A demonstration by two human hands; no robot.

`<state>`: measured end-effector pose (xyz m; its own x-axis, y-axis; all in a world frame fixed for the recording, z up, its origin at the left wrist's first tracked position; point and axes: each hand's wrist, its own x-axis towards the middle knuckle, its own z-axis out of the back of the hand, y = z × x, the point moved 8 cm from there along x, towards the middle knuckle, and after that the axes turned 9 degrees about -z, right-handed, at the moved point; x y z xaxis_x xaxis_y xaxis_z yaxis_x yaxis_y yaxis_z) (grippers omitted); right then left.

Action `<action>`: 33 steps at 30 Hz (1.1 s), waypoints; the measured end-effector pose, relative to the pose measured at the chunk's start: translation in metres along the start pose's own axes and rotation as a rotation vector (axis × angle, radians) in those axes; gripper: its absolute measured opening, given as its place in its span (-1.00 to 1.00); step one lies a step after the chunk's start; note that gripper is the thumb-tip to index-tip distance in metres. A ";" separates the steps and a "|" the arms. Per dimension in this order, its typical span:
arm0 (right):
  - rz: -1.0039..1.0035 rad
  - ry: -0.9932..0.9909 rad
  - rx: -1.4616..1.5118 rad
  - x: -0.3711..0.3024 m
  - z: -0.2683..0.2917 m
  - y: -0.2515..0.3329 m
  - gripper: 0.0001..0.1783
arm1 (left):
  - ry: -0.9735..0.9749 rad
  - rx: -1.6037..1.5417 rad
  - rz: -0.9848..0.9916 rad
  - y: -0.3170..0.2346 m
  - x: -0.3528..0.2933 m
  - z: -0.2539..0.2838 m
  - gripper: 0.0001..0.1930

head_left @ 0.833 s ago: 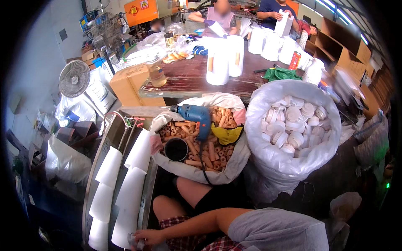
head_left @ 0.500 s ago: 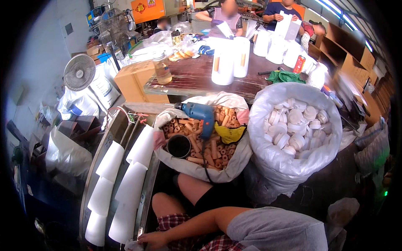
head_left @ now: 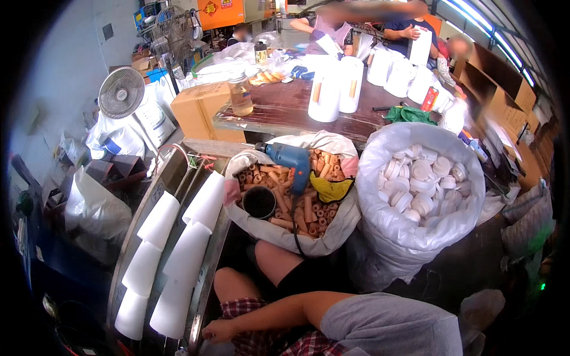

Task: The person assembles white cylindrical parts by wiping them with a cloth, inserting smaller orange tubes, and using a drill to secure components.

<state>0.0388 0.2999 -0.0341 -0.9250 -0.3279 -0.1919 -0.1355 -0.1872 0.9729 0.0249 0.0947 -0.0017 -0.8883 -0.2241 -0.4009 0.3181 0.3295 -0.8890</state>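
Note:
My right hand (head_left: 218,331) is low in the picture, beside the near right edge of a long metal trough (head_left: 199,320). Its fingers point down and are mostly hidden, so whether they hold anything does not show. My left hand is out of view. Two rows of white tapered cups or sleeves (head_left: 189,246) lie nested end to end in the trough. Beyond my knees, a cloth sack (head_left: 332,237) holds many short tan tubes (head_left: 279,193). A blue power drill (head_left: 288,157), a dark round container (head_left: 259,202) and a yellow cloth piece (head_left: 331,188) rest on them.
To the right stands a plastic-lined bag (head_left: 380,237) full of white round caps (head_left: 423,172). Across the front, a dark red table (head_left: 273,115) carries white cylinders (head_left: 324,98), a jar (head_left: 240,98) and green cloth (head_left: 409,114). Co-workers work behind it. A fan (head_left: 122,92) stands left.
My right hand has moved slightly right and up, away from the trough's near end. The view has shifted a little. Behind the table, a co-worker's hands have moved on a white piece.

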 end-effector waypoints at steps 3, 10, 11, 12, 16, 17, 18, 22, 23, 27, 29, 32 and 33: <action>0.008 -0.019 -0.032 0.003 0.002 -0.008 -0.61 | -0.015 0.055 -0.043 -0.006 -0.006 0.012 -0.50; 0.058 0.037 -0.088 0.016 -0.022 -0.009 -0.72 | 0.236 0.818 -0.776 -0.008 0.012 0.123 -0.37; -0.065 -0.018 -0.084 0.005 0.007 -0.011 -0.68 | 0.295 0.473 -0.672 0.028 0.075 0.147 -0.48; -0.086 -0.026 -0.107 -0.005 0.019 -0.010 -0.66 | 0.091 0.045 -0.257 0.049 0.083 0.149 -0.52; -0.081 0.013 0.225 0.003 0.004 -0.011 -0.64 | -0.353 -0.018 -0.174 0.027 0.049 0.179 -0.50; -0.115 0.046 0.242 0.003 -0.002 -0.004 -0.66 | -0.450 0.063 -0.147 0.029 0.039 0.190 -0.52; -0.148 0.053 0.255 0.000 -0.006 0.007 -0.67 | -0.505 0.090 -0.142 0.029 0.027 0.203 -0.52; -0.210 0.090 0.297 -0.003 -0.008 0.006 -0.67 | -0.565 0.049 -0.119 0.043 0.021 0.216 -0.57; -0.214 0.089 0.277 -0.002 -0.006 0.007 -0.68 | -0.566 -0.008 -0.118 0.046 0.029 0.222 -0.59; -0.223 0.098 0.309 0.003 -0.001 0.004 -0.68 | -0.478 -0.197 -0.281 0.017 0.071 0.230 -0.60; -0.222 0.080 0.324 0.004 -0.001 0.005 -0.69 | -0.453 -0.137 -0.369 -0.013 0.086 0.239 -0.63; -0.242 0.075 0.324 0.006 -0.002 0.005 -0.70 | -0.578 -0.034 -0.426 -0.033 0.097 0.269 -0.62; -0.245 0.069 0.323 0.007 -0.001 0.005 -0.70 | -0.582 -0.049 -0.404 -0.033 0.100 0.275 -0.62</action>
<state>0.0316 0.2956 -0.0303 -0.8268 -0.3731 -0.4209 -0.4638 0.0290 0.8855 0.0168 -0.1909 -0.0737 -0.6077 -0.7869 -0.1074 -0.0265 0.1552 -0.9875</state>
